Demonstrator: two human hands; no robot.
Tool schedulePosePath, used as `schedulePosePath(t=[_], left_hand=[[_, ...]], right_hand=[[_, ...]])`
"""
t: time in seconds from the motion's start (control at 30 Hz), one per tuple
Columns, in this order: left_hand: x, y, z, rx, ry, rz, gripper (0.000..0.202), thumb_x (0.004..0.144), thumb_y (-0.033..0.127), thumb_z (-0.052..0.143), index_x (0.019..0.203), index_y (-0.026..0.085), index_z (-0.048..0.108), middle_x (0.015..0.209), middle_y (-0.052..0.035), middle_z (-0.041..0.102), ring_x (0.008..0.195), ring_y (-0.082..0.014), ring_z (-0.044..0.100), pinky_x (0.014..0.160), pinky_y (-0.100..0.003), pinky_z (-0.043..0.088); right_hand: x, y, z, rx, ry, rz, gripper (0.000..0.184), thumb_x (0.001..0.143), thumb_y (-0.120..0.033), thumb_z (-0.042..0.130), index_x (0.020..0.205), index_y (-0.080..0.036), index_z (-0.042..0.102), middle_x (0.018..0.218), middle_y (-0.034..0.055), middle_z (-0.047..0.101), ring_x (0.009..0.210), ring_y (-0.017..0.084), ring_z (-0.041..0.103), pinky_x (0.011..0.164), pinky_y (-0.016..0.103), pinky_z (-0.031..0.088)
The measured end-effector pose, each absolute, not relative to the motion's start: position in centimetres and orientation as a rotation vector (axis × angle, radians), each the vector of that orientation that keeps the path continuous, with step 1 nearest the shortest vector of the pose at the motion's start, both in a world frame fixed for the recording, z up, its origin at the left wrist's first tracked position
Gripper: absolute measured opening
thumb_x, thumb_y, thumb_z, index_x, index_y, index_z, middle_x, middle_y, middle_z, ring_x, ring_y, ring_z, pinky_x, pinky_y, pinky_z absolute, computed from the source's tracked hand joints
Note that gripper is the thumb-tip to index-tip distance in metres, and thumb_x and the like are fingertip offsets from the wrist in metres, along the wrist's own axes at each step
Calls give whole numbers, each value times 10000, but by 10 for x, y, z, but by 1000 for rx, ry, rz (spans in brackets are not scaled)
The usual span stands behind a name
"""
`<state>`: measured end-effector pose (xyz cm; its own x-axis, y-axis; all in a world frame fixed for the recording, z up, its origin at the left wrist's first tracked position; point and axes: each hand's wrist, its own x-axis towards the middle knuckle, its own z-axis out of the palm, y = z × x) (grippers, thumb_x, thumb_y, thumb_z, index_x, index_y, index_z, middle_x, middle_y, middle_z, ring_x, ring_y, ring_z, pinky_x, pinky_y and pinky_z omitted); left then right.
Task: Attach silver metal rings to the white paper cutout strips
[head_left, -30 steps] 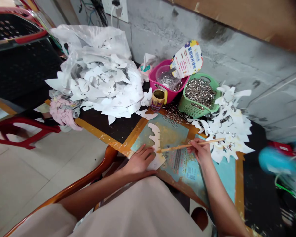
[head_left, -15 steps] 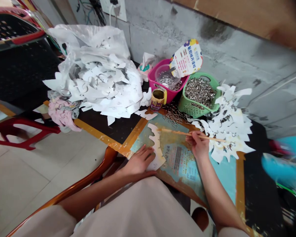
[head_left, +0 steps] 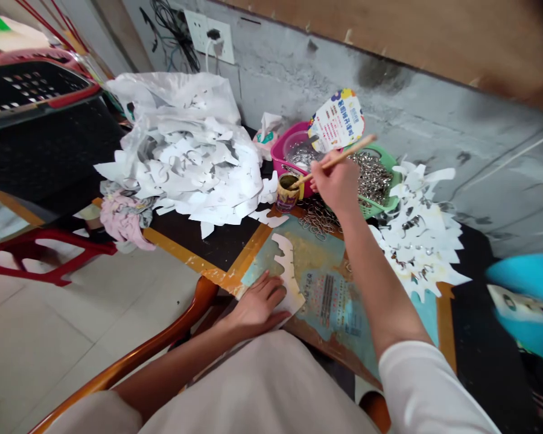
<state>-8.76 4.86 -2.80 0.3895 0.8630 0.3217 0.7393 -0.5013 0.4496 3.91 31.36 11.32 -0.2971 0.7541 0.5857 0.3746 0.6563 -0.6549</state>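
In the head view my right hand (head_left: 337, 184) is closed around a thin wooden stick (head_left: 350, 149), perhaps a brush. Its lower tip reaches into the mouth of a small open can (head_left: 286, 196), so that tip is hidden. My left hand (head_left: 259, 304) lies flat, fingers apart, on the lower part of a white paper cut-out (head_left: 289, 274) with a jagged edge. The cut-out rests on a stained light-blue sheet (head_left: 362, 322) fixed down with brown tape. Beside the can lie several loose metal rings or clips (head_left: 320, 222).
A large heap of white cut-outs (head_left: 199, 175) spills from a plastic bag at left. Behind the can stand a pink basket (head_left: 278, 150) and a green basket (head_left: 384, 208) of metal parts. More cut-outs with metal pieces (head_left: 423, 241) are piled at right. A wooden chair arm (head_left: 163, 334) curves at left.
My right hand has moved up and left from over the blue sheet, carrying the stick to the can. My left hand stays on the cut-out. The view has shifted slightly.
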Motion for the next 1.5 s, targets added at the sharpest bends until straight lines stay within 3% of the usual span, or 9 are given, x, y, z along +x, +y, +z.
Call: schedulePosePath(t=[0.1, 0.2, 0.4, 0.63, 0.77, 0.9, 1.33, 1.5], left_hand=[[-87, 49, -29, 2394, 1461, 797, 223, 942, 318, 558, 1099, 161, 572, 1172, -157, 635, 1181, -286, 607, 1126, -564, 410], [-87, 49, -32, 2403, 1482, 785, 183, 941, 276, 542, 1081, 162, 569, 1191, -162, 624, 1172, -287, 609, 1118, -569, 417], [-91, 52, -33, 2413, 1469, 755, 165, 937, 284, 547, 1048, 163, 566, 1180, -151, 621, 1139, -273, 606, 1140, -561, 383], [-87, 52, -24, 2416, 1425, 797, 256, 912, 397, 609, 1029, 170, 592, 1155, -131, 642, 1138, -299, 573, 1026, -508, 449], [-77, 47, -25, 2439, 1383, 752, 412, 865, 534, 643, 1013, 151, 606, 1100, -143, 652, 998, -290, 597, 876, -451, 505], [-73, 45, -25, 2451, 1397, 726, 302, 906, 452, 609, 960, 155, 610, 1029, -133, 668, 957, -276, 613, 846, -433, 514], [-76, 47, -19, 2505, 1367, 746, 274, 922, 430, 595, 978, 163, 625, 1037, -114, 701, 996, -266, 643, 1014, -483, 479], [-77, 45, -22, 2496, 1361, 753, 274, 922, 425, 596, 997, 163, 627, 1066, -121, 700, 1030, -272, 639, 1025, -493, 478]], right_hand=[[16, 325, 105, -890, -2099, 472, 268, 880, -272, 665, 671, -203, 512, 584, -26, 579, 559, 129, 634, 612, 295, 570], [22, 322, 108, -867, -1993, 564, 262, 894, -299, 655, 688, -195, 531, 586, -45, 554, 555, 102, 629, 606, 266, 559], [93, 294, 119, -840, -1477, 847, 256, 868, -381, 687, 727, -202, 571, 548, -61, 589, 446, 82, 601, 416, 187, 496], [182, 231, 56, -1073, -1270, 1322, 265, 729, -285, 792, 595, -223, 572, 448, -16, 617, 281, 99, 500, 247, 185, 395], [207, 190, 24, -1139, -1247, 1413, 268, 714, -355, 806, 584, -246, 598, 463, -12, 637, 288, 127, 524, 234, 210, 407], [215, 170, 14, -1190, -1264, 1463, 305, 699, -380, 829, 584, -212, 600, 471, 15, 654, 301, 147, 551, 264, 226, 442], [195, 179, 7, -1117, -1268, 1306, 295, 784, -425, 772, 671, -206, 611, 577, 0, 696, 418, 129, 625, 413, 223, 541], [189, 185, 5, -1101, -1308, 1375, 291, 784, -413, 774, 675, -205, 604, 549, -8, 678, 398, 123, 604, 395, 217, 527]])
